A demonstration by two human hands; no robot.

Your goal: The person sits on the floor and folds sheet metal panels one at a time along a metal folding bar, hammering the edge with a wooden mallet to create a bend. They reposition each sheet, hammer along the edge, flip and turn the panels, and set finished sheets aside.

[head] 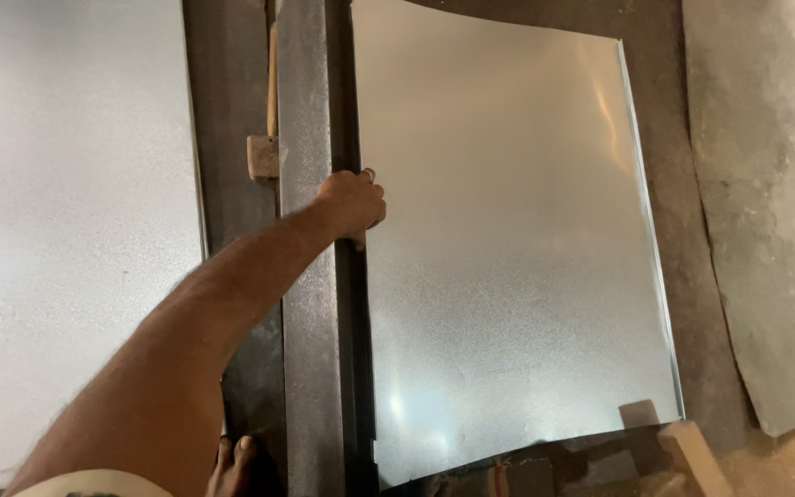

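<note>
My left hand [351, 202] reaches forward from the lower left, and its fingers curl over the left edge of a shiny metal sheet [508, 230]. That edge lies against a long dark steel bar [305, 322] running from near to far. The sheet lies nearly flat with a slight bow, and a narrow fold runs along its right edge. My right hand is out of view.
A wooden mallet [262, 152] lies just left of the bar, beyond my hand. A second pale metal sheet [66, 230] covers the left side and a duller one [775, 184] lies at the right. A wooden block [692, 451] sits at the bottom right, and bare toes [232, 458] show at the bottom.
</note>
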